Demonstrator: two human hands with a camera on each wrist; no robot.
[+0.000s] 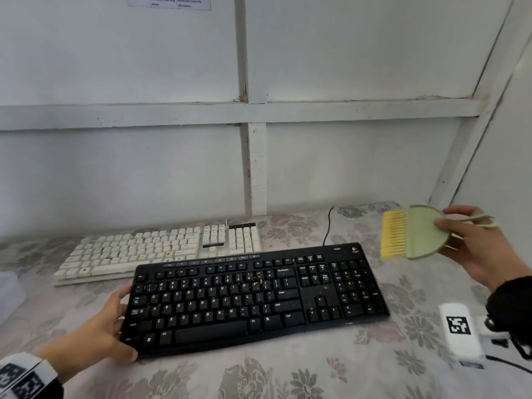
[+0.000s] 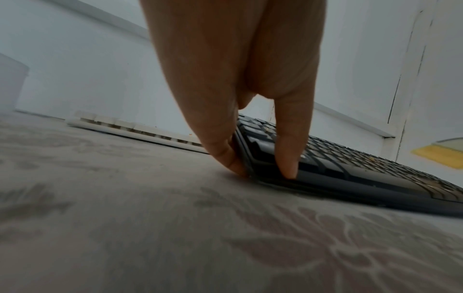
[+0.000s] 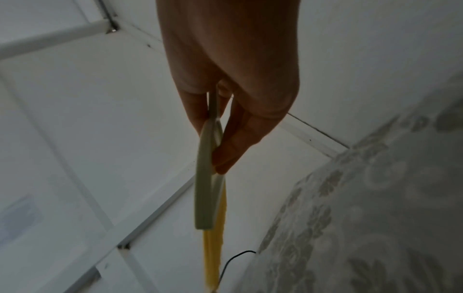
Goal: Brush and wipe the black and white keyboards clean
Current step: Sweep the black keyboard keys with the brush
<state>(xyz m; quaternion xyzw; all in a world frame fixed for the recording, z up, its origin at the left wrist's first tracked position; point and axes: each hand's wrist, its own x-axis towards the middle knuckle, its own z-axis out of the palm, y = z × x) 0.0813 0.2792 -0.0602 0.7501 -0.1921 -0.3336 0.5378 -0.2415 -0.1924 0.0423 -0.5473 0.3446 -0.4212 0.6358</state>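
The black keyboard (image 1: 253, 298) lies slanted on the floral tablecloth, with orange crumbs among its keys. My left hand (image 1: 118, 323) grips its left end, thumb on the front corner and fingers (image 2: 220, 146) pressed against the side edge (image 2: 350, 164). Behind it lies the white keyboard (image 1: 144, 251), also flecked with crumbs, and its end (image 2: 130, 128) shows in the left wrist view. My right hand (image 1: 460, 234) pinches a pale green brush (image 1: 414, 231) with yellow bristles. It hangs in the air above the black keyboard's right end. The right wrist view shows the brush (image 3: 205, 188) edge-on.
A black cable (image 1: 328, 226) runs from the black keyboard to the wall. A clear plastic container (image 1: 8, 292) sits at the left edge. A white block with a black-and-white tag (image 1: 460, 329) is at the right. White panelled walls close the back and the right.
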